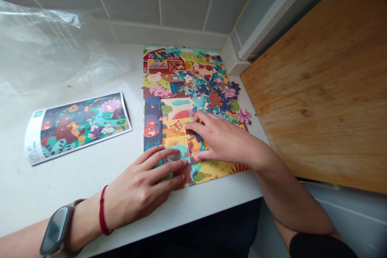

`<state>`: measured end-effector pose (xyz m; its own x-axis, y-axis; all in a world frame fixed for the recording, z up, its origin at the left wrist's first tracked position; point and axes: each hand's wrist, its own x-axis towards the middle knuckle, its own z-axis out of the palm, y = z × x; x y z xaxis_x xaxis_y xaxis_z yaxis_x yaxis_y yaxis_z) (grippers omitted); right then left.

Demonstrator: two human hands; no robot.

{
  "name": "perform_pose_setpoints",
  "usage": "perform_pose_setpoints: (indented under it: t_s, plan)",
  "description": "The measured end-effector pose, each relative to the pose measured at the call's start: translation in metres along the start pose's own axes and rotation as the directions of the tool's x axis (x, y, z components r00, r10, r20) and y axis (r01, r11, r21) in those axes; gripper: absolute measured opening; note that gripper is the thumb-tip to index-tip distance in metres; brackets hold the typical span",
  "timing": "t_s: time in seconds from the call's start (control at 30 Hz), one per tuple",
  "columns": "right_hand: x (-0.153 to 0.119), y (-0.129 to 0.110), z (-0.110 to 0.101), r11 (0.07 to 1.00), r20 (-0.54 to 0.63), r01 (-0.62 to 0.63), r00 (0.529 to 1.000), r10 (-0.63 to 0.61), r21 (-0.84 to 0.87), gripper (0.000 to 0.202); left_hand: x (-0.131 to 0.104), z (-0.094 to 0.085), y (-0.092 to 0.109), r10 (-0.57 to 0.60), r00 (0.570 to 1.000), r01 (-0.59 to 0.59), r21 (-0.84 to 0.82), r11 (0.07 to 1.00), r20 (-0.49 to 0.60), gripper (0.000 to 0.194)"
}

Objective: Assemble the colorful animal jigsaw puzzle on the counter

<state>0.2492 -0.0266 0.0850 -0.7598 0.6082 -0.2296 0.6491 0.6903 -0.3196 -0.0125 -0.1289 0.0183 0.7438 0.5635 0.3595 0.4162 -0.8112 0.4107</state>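
Half curled, thumb apart, the right hand's (222,139) fingers meet the puzzle (172,127) toward four o'clock, any grip hidden, while the left hand's (145,183) loosely spread, seemingly empty fingers lie at seven, perhaps steadying it, with loose pieces (215,99) heaped at one and a picture leaflet (81,127) at nine, probably for easy viewing.

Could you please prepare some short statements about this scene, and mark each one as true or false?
1. The printed picture sheet lies left of the farm-scene jigsaw puzzle. True.
2. The person wears a red bracelet on the right wrist. False: the red bracelet is on the left wrist.
3. The left hand and right hand both reach over the puzzle. True.
4. The loose puzzle pieces are heaped on the sheet. False: the loose puzzle pieces are heaped on the puzzle.
5. A wooden panel is on the right side. True.
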Motion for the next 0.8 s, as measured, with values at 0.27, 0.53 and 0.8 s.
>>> perform_pose_setpoints:
  t_s: [0.27,0.53,0.8]
  plan:
    - [-0.0002,-0.0007,-0.0013,1.0,0.008,-0.001,1.0,0.001,-0.011,0.067,-0.0016,0.0009,-0.0004,0.017,1.0,-0.017,0.003,1.0,0.0,0.04]
    - [0.0,-0.0006,-0.002,1.0,0.004,-0.003,1.0,0.003,-0.004,0.063,-0.0029,0.0019,-0.0008,0.025,0.999,-0.025,0.001,1.0,-0.024,0.038]
    - [0.0003,-0.0006,-0.0019,1.0,-0.006,0.0,1.0,0.0,0.006,0.062,0.0027,-0.0053,0.0008,-0.058,0.997,0.056,-0.051,0.997,-0.043,0.035]
